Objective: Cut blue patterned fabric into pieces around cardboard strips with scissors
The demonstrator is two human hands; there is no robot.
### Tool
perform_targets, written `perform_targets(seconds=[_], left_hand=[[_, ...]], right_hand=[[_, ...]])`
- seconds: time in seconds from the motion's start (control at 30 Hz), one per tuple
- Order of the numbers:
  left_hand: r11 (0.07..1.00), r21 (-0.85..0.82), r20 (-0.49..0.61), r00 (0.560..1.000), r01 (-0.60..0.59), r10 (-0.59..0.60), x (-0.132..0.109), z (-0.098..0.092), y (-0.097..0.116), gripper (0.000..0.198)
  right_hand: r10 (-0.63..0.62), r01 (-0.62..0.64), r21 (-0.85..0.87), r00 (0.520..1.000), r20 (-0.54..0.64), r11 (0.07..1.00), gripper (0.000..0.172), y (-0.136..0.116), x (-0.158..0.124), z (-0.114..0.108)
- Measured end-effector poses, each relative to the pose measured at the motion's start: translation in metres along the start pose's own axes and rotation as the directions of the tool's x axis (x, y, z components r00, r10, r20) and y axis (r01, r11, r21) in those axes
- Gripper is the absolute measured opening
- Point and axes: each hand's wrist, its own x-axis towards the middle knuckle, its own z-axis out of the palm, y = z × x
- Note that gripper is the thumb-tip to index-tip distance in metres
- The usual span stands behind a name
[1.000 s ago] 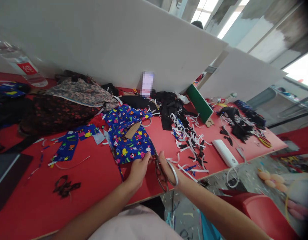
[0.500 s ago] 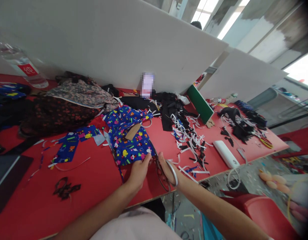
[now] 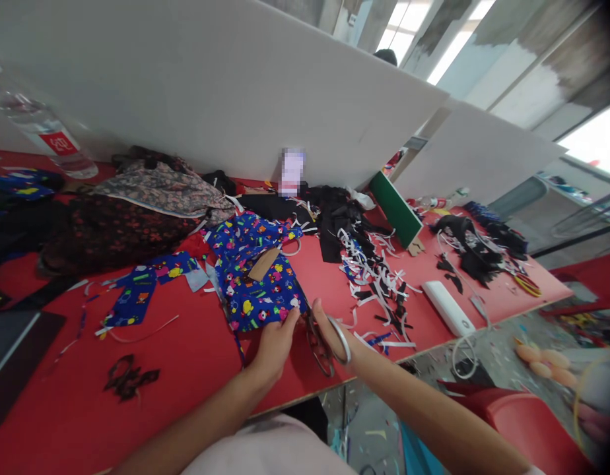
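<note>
My left hand [image 3: 278,342] pinches the near right corner of a blue printed cloth [image 3: 250,310], which lies on the red table [image 3: 196,369]. Scissors [image 3: 315,346] are in my right hand [image 3: 329,330], their blades pointing away from me along the cloth's right edge. How far the blades stand apart is hard to make out. On top of the cloth lies a brown tag-like piece [image 3: 264,264]. A silver bangle circles my right wrist.
Dark floral cloth [image 3: 121,231] is heaped at the left, with a water bottle [image 3: 57,142] behind it. White and black scraps [image 3: 379,284] lie right of the cloth. A white power strip [image 3: 447,308] and green board [image 3: 397,210] stand farther right. A white partition [image 3: 210,86] rises behind.
The view has shifted very slightly. Both hands, the scissors and the blue cloth keep nearly the same places.
</note>
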Motion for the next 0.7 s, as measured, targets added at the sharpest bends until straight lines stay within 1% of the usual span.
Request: perform_targets(seconds=[0.1,0.27,0.4,0.53,0.7], left_hand=[[1.000,0.011,0.022,1.000,0.004,-0.005,0.002,-0.001,-0.004,0.043],[1.000,0.016,0.008,1.000,0.014,-0.014,0.004,-0.003,-0.008,0.041],[1.000,0.021,-0.004,1.000,0.007,-0.007,0.004,-0.002,-0.009,0.041],[1.000,0.028,-0.003,1.000,0.005,-0.005,0.006,-0.003,-0.011,0.040],[1.000,0.018,-0.015,1.000,0.022,-0.021,0.007,-0.004,-0.014,0.037]], right_hand=[[0.002,-0.002,0.015,1.000,-0.005,1.000,0.068,0.001,0.004,-0.002],[0.003,-0.004,0.042,1.000,0.023,0.999,0.068,0.006,0.012,-0.005],[-0.015,0.015,0.003,1.000,-0.013,1.000,0.069,0.006,0.010,-0.004],[-0.062,0.060,-0.061,0.998,-0.032,0.996,0.068,0.009,0.011,-0.005],[-0.111,0.109,-0.034,0.993,-0.038,0.993,0.065,0.016,0.015,-0.008]])
